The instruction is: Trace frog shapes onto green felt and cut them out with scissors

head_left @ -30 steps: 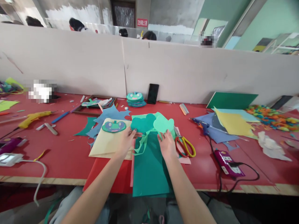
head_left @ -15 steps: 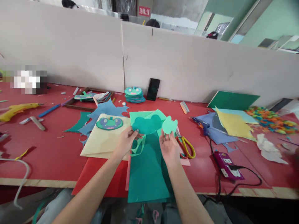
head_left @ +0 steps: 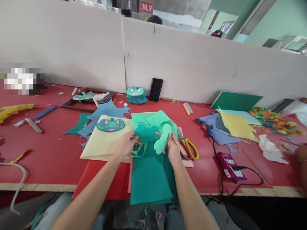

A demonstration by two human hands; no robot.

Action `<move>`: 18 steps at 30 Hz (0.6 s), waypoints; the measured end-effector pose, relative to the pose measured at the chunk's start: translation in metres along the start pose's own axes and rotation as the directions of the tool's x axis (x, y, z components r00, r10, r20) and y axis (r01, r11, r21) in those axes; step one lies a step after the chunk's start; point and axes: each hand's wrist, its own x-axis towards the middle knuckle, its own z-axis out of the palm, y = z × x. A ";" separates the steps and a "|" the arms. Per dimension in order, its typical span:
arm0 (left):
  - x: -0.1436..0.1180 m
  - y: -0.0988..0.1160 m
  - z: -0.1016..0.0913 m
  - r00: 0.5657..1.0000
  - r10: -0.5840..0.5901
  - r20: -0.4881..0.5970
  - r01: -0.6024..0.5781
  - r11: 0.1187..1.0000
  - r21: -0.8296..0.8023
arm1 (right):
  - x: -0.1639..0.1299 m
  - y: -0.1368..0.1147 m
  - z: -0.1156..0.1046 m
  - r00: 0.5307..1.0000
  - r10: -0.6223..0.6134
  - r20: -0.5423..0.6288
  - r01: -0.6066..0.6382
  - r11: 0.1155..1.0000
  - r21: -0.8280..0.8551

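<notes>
My left hand [head_left: 127,144] pinches the left edge of a teal scalloped felt cutout [head_left: 146,133]. In my right hand [head_left: 174,147] is a mint green scalloped cutout [head_left: 162,140], turned on a slant beside the teal one, with a fingertip showing past its left edge. Under both lie a dark green sheet [head_left: 148,182] and mint green pieces [head_left: 157,118]. Scissors [head_left: 191,149] with red and yellow handles rest just right of my right hand. A green and blue pumpkin-like face [head_left: 110,125] sits on a cream sheet [head_left: 105,145] left of my left hand.
A stack of similar faces [head_left: 136,95] and a phone [head_left: 155,90] stand by the white partition [head_left: 187,60]. The purple power box [head_left: 230,166] with black cords lies at right, near a blue glue gun [head_left: 203,125]. At far left is a yellow glue gun [head_left: 14,111].
My right hand has turned the mint green cutout from nearly level to a steep slant and brought it lower and to the left. My left hand keeps hold of the teal cutout.
</notes>
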 end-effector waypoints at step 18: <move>0.002 -0.009 0.002 0.998 -0.060 -0.033 0.060 0.998 0.000 | 0.007 0.013 -0.005 0.996 -0.055 -0.063 0.036 0.961 -0.274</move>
